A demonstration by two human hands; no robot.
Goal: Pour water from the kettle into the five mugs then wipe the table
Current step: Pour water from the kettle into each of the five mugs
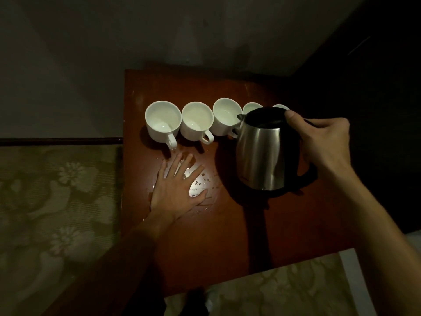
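Several white mugs stand in a row across the far part of the brown wooden table (227, 236): the leftmost mug (163, 120), a second mug (197, 120), a third mug (226, 116), then two more partly hidden behind the kettle. My right hand (323, 144) grips the black handle of the steel kettle (262, 153), held above the table with its spout near the third mug. My left hand (180, 190) lies flat, fingers spread, on the wet tabletop in front of the mugs.
Water drops and a small puddle (200, 181) glisten around my left hand. A patterned bedspread (57, 201) borders the table on the left and another patterned fabric (284, 290) lies at the near edge. A wall rises behind the table.
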